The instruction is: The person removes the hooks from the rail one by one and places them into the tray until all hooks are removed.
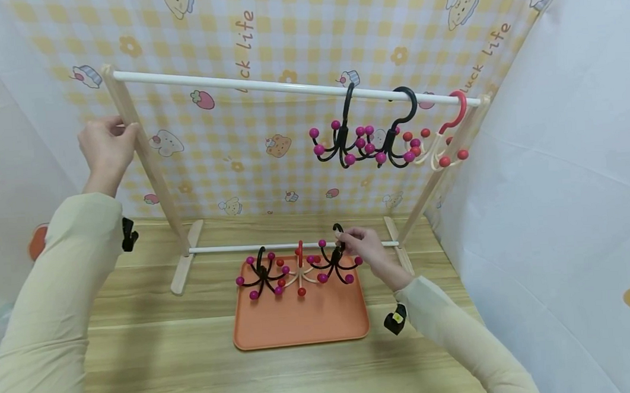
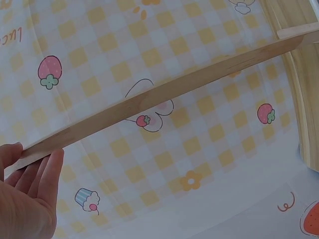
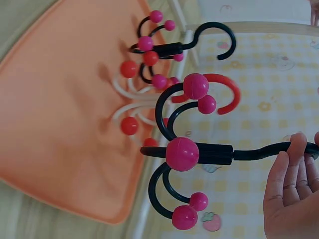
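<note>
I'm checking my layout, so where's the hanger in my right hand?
In the head view, the black hanger in your right hand is at the back right corner of the orange tray, right of the red-hooked hanger.

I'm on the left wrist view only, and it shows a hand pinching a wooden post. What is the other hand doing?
Observer: The right hand pinches the hook of a pink-balled black hanger.
Operator: Is anything on the upper bar?
Observer: Three hangers hang from the white upper bar; left to right in the head view, a first black hanger, a second black hanger and a red-hooked hanger.
Operator: And what else is down by the tray?
Observer: Two more, at the orange tray's far end: a left-hand black hanger and a red-and-cream hanger.
</note>
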Motion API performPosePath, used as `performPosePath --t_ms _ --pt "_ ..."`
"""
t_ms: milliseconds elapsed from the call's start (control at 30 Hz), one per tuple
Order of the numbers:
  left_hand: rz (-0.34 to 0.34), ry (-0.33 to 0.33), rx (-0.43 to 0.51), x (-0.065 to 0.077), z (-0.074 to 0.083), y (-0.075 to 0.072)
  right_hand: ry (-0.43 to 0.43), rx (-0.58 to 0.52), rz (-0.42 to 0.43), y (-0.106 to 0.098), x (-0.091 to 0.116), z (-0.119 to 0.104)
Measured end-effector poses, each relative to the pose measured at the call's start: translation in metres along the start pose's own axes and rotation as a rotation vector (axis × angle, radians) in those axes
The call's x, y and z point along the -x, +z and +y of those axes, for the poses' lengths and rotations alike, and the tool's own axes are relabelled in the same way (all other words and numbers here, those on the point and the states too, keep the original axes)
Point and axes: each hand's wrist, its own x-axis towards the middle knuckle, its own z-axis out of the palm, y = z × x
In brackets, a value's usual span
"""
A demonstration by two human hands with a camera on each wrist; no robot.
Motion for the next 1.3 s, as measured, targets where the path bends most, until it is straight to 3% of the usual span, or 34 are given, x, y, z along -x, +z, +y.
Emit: performPosePath --t_ms 267,567,1033,1167,1300 --pt "0.002 0.001 -0.007 -0.001 -0.001 0.000 0.017 0.005 -0.016 -0.004 0.001 0.021" --pt "0.001 0.000 0.003 0.000 -0.001 -0.001 0.000 0.024 0.044 -0.009 -0.002 0.030" --pt "-0.002 0.010 -0.018 -0.001 -0.002 0.000 -0.016 -0.008 0.109 0.004 -0.007 0.052" --pt "-0.005 0.005 -0.016 0.000 -0.002 0.000 -0.065 -0.016 0.097 0.005 -0.007 0.059" --pt "-0.014 -0.003 -0.010 0.000 -0.002 0.000 -0.136 -0.019 0.082 -0.001 -0.035 0.114"
